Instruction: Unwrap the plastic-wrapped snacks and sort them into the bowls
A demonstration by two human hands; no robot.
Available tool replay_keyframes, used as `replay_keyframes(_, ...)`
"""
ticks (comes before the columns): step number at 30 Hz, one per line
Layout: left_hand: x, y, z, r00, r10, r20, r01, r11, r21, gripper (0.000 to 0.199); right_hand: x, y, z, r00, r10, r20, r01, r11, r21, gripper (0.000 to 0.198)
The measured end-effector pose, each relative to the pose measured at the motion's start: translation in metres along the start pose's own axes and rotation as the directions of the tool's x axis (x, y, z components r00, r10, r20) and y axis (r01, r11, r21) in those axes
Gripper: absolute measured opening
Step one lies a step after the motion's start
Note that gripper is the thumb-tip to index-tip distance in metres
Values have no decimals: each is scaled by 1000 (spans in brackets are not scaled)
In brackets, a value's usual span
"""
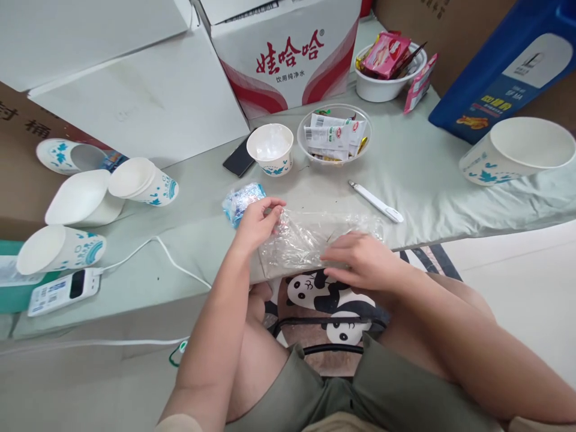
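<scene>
A crumpled clear plastic bag (pixel 297 245) lies flattened on the cloth-covered table at its near edge. My left hand (pixel 260 221) pinches the bag's upper left corner between thumb and fingers. Over its right part rests my right hand (pixel 360 258), fingers stretched out and slightly bent, seemingly touching the film. Just behind my left hand is a blue-and-clear plastic packet (pixel 240 201). A white pen-shaped cutter (pixel 375 202) lies to the right beyond the bag. Farther back stand a paper cup (pixel 272 161) with whitish contents and a clear bowl (pixel 302 141) of small sachets.
Paper cups (pixel 153 187) and a white square bowl (pixel 85 201) stand at left, near a power strip (pixel 67 293) with its cord crossing the table. A dark phone (pixel 236 161), cartons (pixel 288 60), a snack tub (pixel 380 90), a blue jug (pixel 499 78) and a paper bucket (pixel 490 159) line the back and right.
</scene>
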State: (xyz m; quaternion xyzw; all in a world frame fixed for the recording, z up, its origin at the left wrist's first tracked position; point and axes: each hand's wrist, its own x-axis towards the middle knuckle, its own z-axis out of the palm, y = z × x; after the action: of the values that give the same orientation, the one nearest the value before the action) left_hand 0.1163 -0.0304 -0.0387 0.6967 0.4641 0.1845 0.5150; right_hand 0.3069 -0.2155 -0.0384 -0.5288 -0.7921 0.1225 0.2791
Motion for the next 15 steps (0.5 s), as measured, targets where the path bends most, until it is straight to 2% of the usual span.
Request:
replay_keyframes(1, -1, 1, -2, 999, 10, 38, -10, 1000, 16, 21, 3, 2, -5, 995, 21, -102, -20, 1000, 13, 14)
replay_keyframes(3, -3, 5, -3, 993, 25, 116, -29, 999, 34, 24, 18, 5, -15, 944, 103, -314, -107, 994, 2, 14)
replay_keyframes(4, -4, 8, -2, 989, 37, 145, -43, 998, 36, 25, 28, 7, -19, 918, 161, -363, -172, 985, 1, 15)
replay_keyframes(5, -6, 10, -1, 985, 54, 166, -61, 997, 37, 26, 40, 8, -22, 914, 217, -343, -228, 974, 7, 20)
replay_keyframes(6, -7, 13, 1, 981, 75, 181, -83, 996, 37, 26, 53, 10, -23, 935, 262, -238, -263, 964, 27, 30)
replay_keyframes(7, -8, 15, 2, 977, 100, 188, -108, 994, 35, 26, 65, 11, -24, 951, 302, -69, -298, 952, 63, 37)
replay_keyframes(8, -9, 17, 3, 974, 126, 186, -134, 991, 29, 25, 75, 13, -23, 938, 323, 128, -337, 935, 108, 39)
replay_keyframes(9, -9, 18, 3, 973, 151, 175, -157, 987, 21, 25, 83, 14, -22, 897, 321, 303, -375, 916, 140, 34)
replay_keyframes(10, -9, 17, 2, 973, 173, 155, -177, 984, 11, 24, 86, 15, -21, 849, 312, 426, -409, 898, 159, 24)
replay_keyframes(11, -9, 16, -1, 973, 194, 122, -196, 981, 0, 23, 86, 16, -20, 817, 306, 489, -433, 885, 170, 14)
replay_keyframes(12, -8, 15, -5, 974, 215, 72, -215, 977, -12, 22, 83, 17, -19, 809, 312, 498, -449, 875, 181, 5)
replay_keyframes(15, -4, 8, -17, 958, 241, -155, -257, 962, -91, 21, 59, 22, -19, 836, 410, 364, -523, 797, 302, 10)
